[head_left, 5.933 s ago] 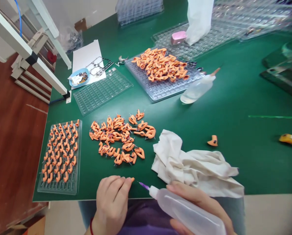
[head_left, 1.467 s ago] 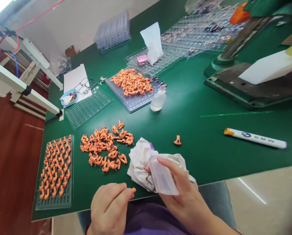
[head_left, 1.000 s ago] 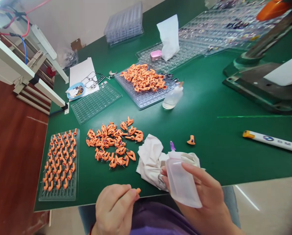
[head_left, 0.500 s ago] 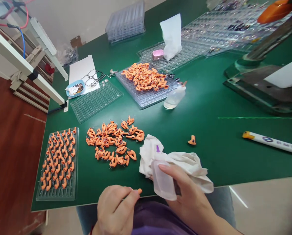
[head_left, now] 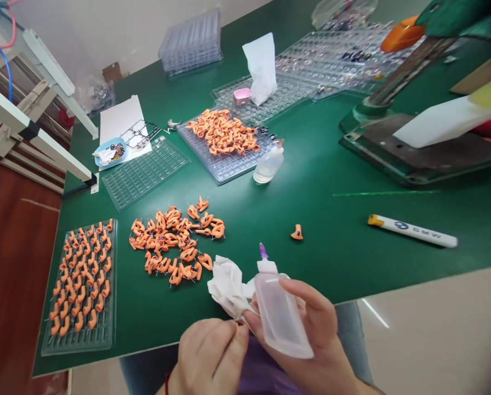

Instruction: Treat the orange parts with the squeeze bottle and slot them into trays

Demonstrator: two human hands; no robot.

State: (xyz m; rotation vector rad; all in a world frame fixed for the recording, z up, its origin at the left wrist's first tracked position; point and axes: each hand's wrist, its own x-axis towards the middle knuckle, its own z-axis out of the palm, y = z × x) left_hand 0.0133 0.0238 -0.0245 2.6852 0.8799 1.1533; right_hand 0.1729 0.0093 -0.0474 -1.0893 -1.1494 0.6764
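Note:
My right hand (head_left: 321, 323) is wrapped round a translucent squeeze bottle (head_left: 281, 315) with a purple nozzle, tilted with its tip up and away. A crumpled white tissue (head_left: 227, 284) is also caught in its fingers. My left hand (head_left: 212, 354) pinches a small orange curved piece, mostly hidden by the fingertips, against the tissue's edge. Beyond lies a loose pile of orange curved pieces (head_left: 169, 240) with thin wires. To the left, a clear tray (head_left: 78, 344) holds rows of similar pieces. One orange piece (head_left: 297, 232) lies alone on the right.
Farther back are a heap of orange pieces (head_left: 224, 131) on stacked trays, a second bottle (head_left: 269, 164), an unfilled grid tray (head_left: 146, 173) and a pink container (head_left: 242, 97). A white BMW-marked pen (head_left: 412, 230) and a heavy green-based stand (head_left: 426, 153) are on the right.
The bottle has turned from nozzle hidden to nozzle up. My hands have come together, and the orange piece now meets the tissue, which is gathered off the table. The view has shifted right.

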